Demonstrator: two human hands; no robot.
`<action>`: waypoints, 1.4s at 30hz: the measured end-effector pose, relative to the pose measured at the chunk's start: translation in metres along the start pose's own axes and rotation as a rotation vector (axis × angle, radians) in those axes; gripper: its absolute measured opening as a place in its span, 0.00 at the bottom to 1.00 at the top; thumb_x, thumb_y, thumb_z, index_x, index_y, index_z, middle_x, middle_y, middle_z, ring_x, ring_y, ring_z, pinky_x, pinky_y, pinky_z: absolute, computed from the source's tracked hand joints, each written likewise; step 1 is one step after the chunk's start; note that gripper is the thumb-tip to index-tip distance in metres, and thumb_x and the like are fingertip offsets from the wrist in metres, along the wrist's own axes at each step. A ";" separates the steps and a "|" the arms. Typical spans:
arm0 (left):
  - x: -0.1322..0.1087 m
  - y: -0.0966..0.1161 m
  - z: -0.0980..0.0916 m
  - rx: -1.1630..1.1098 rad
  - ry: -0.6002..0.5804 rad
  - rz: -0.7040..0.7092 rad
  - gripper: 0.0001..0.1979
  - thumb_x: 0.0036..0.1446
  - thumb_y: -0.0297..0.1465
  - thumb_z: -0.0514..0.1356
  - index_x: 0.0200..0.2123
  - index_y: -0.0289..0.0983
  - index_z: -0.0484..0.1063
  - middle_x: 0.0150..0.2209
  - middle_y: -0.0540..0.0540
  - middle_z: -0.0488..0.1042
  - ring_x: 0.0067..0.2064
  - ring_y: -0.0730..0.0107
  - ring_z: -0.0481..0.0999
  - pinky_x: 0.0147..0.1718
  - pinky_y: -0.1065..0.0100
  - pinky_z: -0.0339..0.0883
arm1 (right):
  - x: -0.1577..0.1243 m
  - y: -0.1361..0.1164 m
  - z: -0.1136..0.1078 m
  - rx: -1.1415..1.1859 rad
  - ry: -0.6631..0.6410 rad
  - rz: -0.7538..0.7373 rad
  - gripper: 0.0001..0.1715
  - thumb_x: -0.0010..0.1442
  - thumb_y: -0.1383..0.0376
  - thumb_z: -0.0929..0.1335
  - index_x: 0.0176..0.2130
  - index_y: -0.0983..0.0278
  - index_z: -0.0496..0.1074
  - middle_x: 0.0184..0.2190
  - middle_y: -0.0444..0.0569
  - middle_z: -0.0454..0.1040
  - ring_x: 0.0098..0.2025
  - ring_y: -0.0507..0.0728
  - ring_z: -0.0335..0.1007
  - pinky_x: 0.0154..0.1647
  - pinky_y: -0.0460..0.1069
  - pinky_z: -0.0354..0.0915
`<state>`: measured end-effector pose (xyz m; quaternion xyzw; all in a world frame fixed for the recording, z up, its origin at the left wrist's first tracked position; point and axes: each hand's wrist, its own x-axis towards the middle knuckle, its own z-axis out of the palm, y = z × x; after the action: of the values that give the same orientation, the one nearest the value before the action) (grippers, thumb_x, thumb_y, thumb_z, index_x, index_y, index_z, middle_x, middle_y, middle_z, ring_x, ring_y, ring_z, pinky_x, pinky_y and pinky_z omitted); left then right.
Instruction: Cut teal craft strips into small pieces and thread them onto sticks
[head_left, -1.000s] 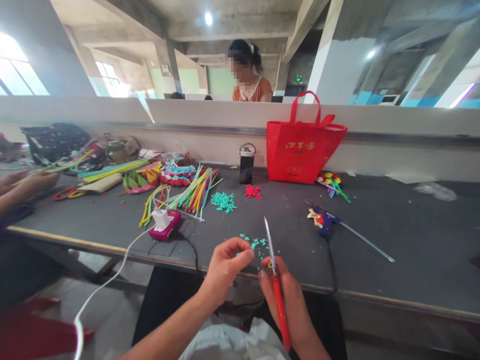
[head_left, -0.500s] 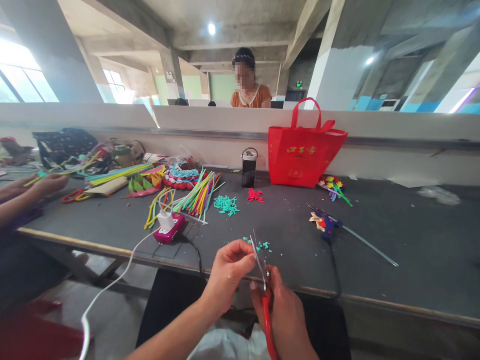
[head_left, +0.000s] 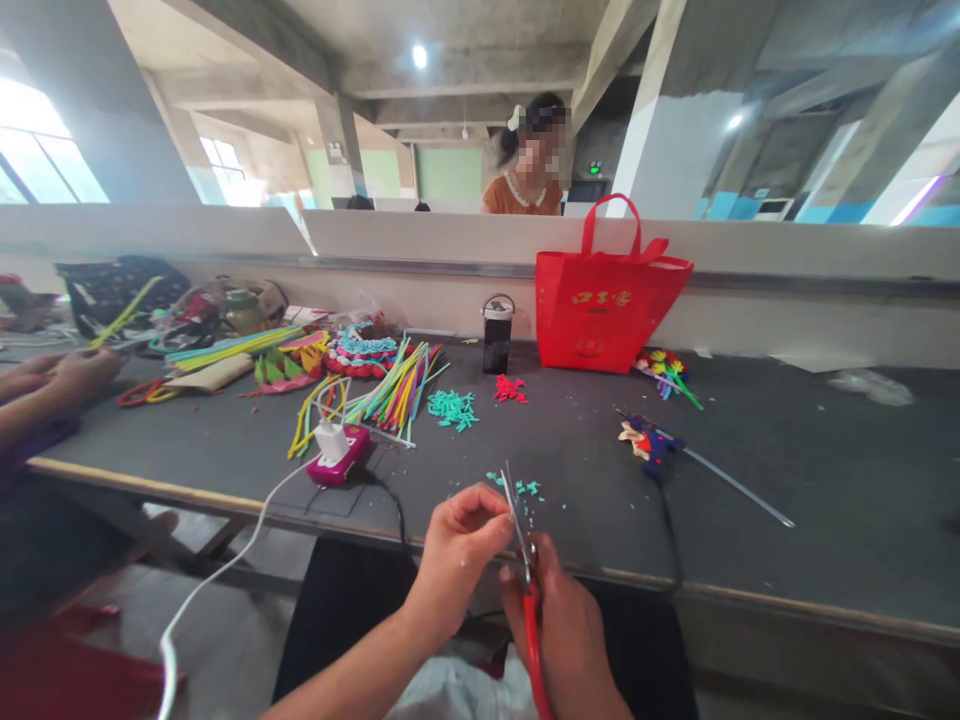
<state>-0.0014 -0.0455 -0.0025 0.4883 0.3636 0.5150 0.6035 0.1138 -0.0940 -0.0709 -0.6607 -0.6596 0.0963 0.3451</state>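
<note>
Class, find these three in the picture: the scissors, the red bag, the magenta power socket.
Scissors [head_left: 532,608]: head view, upper part of the red handle.
Red bag [head_left: 600,325]: head view, front panel.
Magenta power socket [head_left: 352,455]: head view, top face.

The scissors [head_left: 533,635] pair smooth, bright metal blades with red plastic handles. Beneath, the tabletop [head_left: 735,430] is matt and dark, its pale front edge looking like worn wood. The red bag [head_left: 615,315] seems to be a soft, matt non-woven cloth — its lettering a dull gold. The power strip [head_left: 337,457] is glossy magenta plastic, the tumbler [head_left: 496,345] dark and shiny, the coloured stems [head_left: 403,390] matt and slightly fuzzy, the long rod [head_left: 739,487] smooth and translucent.
</note>
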 end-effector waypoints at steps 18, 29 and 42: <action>0.004 0.005 -0.013 -0.245 -0.050 -0.165 0.04 0.51 0.29 0.62 0.27 0.35 0.70 0.26 0.48 0.71 0.31 0.72 0.70 0.36 0.71 0.60 | 0.003 0.010 -0.016 0.060 0.038 -0.007 0.12 0.63 0.57 0.61 0.42 0.61 0.65 0.24 0.42 0.76 0.22 0.54 0.75 0.22 0.45 0.62; -0.005 0.000 -0.010 -0.216 0.024 -0.143 0.05 0.50 0.29 0.63 0.27 0.35 0.69 0.27 0.51 0.68 0.30 0.75 0.65 0.34 0.73 0.59 | -0.003 0.003 0.009 -0.109 0.013 -0.044 0.14 0.61 0.58 0.61 0.41 0.64 0.66 0.23 0.46 0.76 0.23 0.57 0.75 0.22 0.46 0.63; -0.007 -0.003 -0.013 -0.196 0.000 -0.166 0.05 0.50 0.31 0.62 0.27 0.35 0.70 0.26 0.48 0.71 0.30 0.71 0.69 0.36 0.70 0.60 | 0.002 0.006 0.004 0.281 -0.073 0.080 0.16 0.64 0.56 0.58 0.35 0.62 0.68 0.24 0.46 0.75 0.25 0.55 0.73 0.25 0.45 0.62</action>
<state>-0.0145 -0.0496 -0.0093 0.3953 0.3506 0.4964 0.6888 0.1167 -0.0906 -0.0765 -0.6277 -0.6249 0.2255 0.4058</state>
